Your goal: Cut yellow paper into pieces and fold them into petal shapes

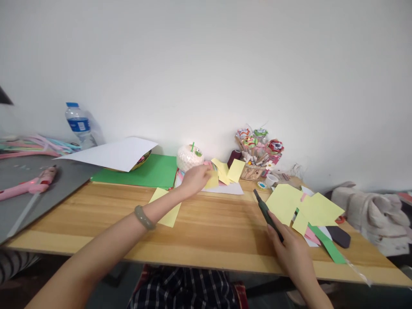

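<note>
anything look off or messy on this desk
The white sheet looks askew, tilted over a mostly hidden object on the green paper. At right, yellow pieces overlap at odd angles, with a green strip sticking out. I see no spill.

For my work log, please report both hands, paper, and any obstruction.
Left hand at yellow slip, grip unclear. Right hand holding dark green pen-like tool. Left forearm partly hiding another yellow sheet.
</note>
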A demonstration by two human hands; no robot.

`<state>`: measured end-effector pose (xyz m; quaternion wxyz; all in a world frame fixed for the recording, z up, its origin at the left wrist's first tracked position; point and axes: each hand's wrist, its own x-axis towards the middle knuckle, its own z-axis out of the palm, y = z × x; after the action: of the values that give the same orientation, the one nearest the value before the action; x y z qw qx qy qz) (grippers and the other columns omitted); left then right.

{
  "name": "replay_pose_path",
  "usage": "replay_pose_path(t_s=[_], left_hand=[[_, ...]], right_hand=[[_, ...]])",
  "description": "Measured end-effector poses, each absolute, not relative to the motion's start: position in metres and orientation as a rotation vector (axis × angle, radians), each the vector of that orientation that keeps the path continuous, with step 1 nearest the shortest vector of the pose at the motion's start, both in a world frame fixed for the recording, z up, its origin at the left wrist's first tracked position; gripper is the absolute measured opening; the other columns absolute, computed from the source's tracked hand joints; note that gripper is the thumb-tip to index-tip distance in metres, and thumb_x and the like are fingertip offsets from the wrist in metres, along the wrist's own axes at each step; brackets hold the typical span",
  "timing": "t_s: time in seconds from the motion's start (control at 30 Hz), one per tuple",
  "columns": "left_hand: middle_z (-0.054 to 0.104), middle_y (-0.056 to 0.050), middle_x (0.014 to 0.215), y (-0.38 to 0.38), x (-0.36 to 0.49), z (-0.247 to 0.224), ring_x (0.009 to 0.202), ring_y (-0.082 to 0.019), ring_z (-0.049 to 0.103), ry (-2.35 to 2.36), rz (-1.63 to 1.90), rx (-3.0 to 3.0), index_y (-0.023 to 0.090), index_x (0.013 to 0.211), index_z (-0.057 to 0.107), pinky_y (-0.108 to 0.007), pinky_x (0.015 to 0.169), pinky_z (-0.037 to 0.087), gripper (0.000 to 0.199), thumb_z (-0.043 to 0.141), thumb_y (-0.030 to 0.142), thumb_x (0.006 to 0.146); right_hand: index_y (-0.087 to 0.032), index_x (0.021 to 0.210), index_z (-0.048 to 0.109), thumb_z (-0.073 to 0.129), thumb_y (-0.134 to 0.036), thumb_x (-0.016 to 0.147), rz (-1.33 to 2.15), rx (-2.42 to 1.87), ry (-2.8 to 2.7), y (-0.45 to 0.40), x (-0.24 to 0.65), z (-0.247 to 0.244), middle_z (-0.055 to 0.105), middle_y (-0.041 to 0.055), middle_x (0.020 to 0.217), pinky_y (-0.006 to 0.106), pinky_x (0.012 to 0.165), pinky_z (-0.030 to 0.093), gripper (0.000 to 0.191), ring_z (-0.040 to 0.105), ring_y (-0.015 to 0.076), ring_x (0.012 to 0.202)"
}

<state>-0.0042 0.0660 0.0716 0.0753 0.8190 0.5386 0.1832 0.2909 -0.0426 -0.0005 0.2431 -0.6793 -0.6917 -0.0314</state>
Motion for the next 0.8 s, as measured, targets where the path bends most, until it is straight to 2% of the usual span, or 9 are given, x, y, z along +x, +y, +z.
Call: replay_pose_path(t_s=[0.1, 0.2, 0.3, 0.4, 0.5, 0.57, 0.63, 0.7, 0.8], left_hand=[[0.044, -0.007, 0.134, 0.083, 0.025, 0.082, 0.123, -0.020, 0.040, 1.553, 0.760, 2.544, 0.021, 0.130, 0.041, -0.035, 0.099, 0.035, 0.040, 0.020, 0.014, 0.096], [0.047, -0.005, 0.132, 0.102, 0.045, 0.074, 0.125, -0.021, 0.039, 1.426, 0.714, 2.641, 0.022, 0.123, 0.049, -0.033, 0.099, 0.034, 0.034, 0.040, 0.015, 0.091], [0.044, -0.015, 0.134, 0.108, 0.043, 0.060, 0.128, -0.032, 0.034, 1.406, 0.604, 2.682, 0.013, 0.125, 0.046, -0.046, 0.099, 0.033, 0.049, 0.061, 0.023, 0.079], [0.047, -0.013, 0.132, 0.088, 0.016, 0.049, 0.127, -0.027, 0.036, 1.388, 0.535, 2.725, 0.015, 0.126, 0.045, -0.044, 0.102, 0.029, 0.043, 0.053, 0.022, 0.084], [0.064, -0.002, 0.109, 0.046, -0.025, 0.041, 0.109, -0.020, 0.054, 1.362, 0.430, 2.765, 0.024, 0.103, 0.061, -0.036, 0.099, 0.034, 0.023, 0.042, 0.026, 0.091], [0.064, -0.005, 0.111, 0.013, -0.052, 0.031, 0.110, -0.024, 0.054, 1.452, 0.391, 2.757, 0.022, 0.102, 0.063, -0.042, 0.099, 0.034, 0.027, 0.039, 0.028, 0.092], [0.060, -0.015, 0.119, -0.018, -0.075, 0.017, 0.113, -0.031, 0.052, 1.611, 0.375, 2.721, 0.015, 0.112, 0.060, -0.050, 0.097, 0.034, 0.036, 0.036, 0.033, 0.093], [0.057, -0.018, 0.123, -0.045, -0.090, 0.000, 0.113, -0.034, 0.052, 1.838, 0.361, 2.675, 0.012, 0.117, 0.058, -0.053, 0.094, 0.038, 0.047, 0.037, 0.045, 0.091], [0.049, -0.019, 0.129, -0.075, -0.097, -0.017, 0.118, -0.034, 0.049, 1.778, 0.323, 2.673, 0.010, 0.122, 0.054, -0.049, 0.095, 0.041, 0.057, 0.042, 0.054, 0.088]], right_hand=[[-0.020, 0.126, 0.050, 0.033, -0.041, 0.091, -0.121, -1.836, -1.881, -0.041, 0.286, -0.004, 0.065, 0.0098, 0.109, 0.034, 0.070, 0.050, 0.044, 0.064, 0.0234, 0.090], [-0.020, 0.126, 0.050, 0.033, -0.038, 0.091, -0.160, -1.856, -1.885, -0.042, 0.283, -0.007, 0.064, 0.0091, 0.110, 0.031, 0.064, 0.051, 0.043, 0.065, 0.0214, 0.086], [-0.020, 0.127, 0.048, 0.031, -0.036, 0.092, -0.234, -1.873, -1.928, -0.044, 0.284, -0.008, 0.064, 0.0081, 0.109, 0.029, 0.061, 0.050, 0.042, 0.065, 0.0196, 0.082], [-0.020, 0.127, 0.048, 0.030, -0.034, 0.093, -0.380, -1.907, -1.992, -0.044, 0.286, -0.006, 0.065, 0.0077, 0.105, 0.030, 0.059, 0.049, 0.041, 0.065, 0.0201, 0.079], [-0.015, 0.125, 0.050, 0.031, -0.031, 0.093, -0.537, -1.960, -2.047, -0.040, 0.287, -0.002, 0.067, 0.0089, 0.094, 0.033, 0.060, 0.047, 0.041, 0.064, 0.0225, 0.079], [-0.013, 0.124, 0.051, 0.031, -0.029, 0.093, -0.618, -1.981, -2.079, -0.035, 0.288, -0.001, 0.066, 0.0095, 0.088, 0.034, 0.062, 0.046, 0.040, 0.062, 0.0239, 0.081], [-0.014, 0.122, 0.053, 0.031, -0.028, 0.092, -0.656, -1.995, -2.088, -0.029, 0.289, -0.001, 0.066, 0.0100, 0.088, 0.034, 0.062, 0.045, 0.039, 0.061, 0.0246, 0.083], [-0.015, 0.119, 0.055, 0.031, -0.028, 0.092, -0.658, -2.003, -2.074, -0.023, 0.290, 0.000, 0.065, 0.0110, 0.090, 0.033, 0.060, 0.044, 0.038, 0.059, 0.0254, 0.085], [-0.011, 0.118, 0.055, 0.031, -0.031, 0.092, -0.673, -1.969, -2.054, -0.021, 0.284, 0.001, 0.064, 0.0156, 0.097, 0.037, 0.065, 0.045, 0.040, 0.058, 0.0289, 0.089]])
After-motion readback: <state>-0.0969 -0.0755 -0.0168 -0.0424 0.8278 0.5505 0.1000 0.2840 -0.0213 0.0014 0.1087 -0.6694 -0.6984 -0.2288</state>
